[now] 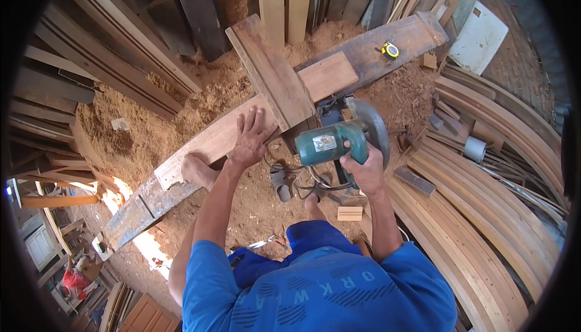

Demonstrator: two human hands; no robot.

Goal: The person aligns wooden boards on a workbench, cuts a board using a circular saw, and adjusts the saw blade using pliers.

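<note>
My right hand (368, 171) is wrapped round the rear handle of a green circular saw (321, 144). The saw's curved guard faces right, and its base is beside the edge of a short wide board (272, 72). That board lies across a long pale plank (221, 127). My left hand (247, 137) lies on the plank with fingers spread, just left of the crossing board. A bare foot (196, 170) presses on the plank's lower left end. Beneath is a long worn bench plank (393, 59). The blade's cutting edge is hidden.
A yellow tape measure (390, 49) lies on the bench plank. Sandals (279, 182) and the saw's cable (308, 196) are on the sawdust-covered floor. Stacked timber (460, 229) fills the right side, and upright boards (278, 5) stand at the back. A small wood block (350, 213) lies near my legs.
</note>
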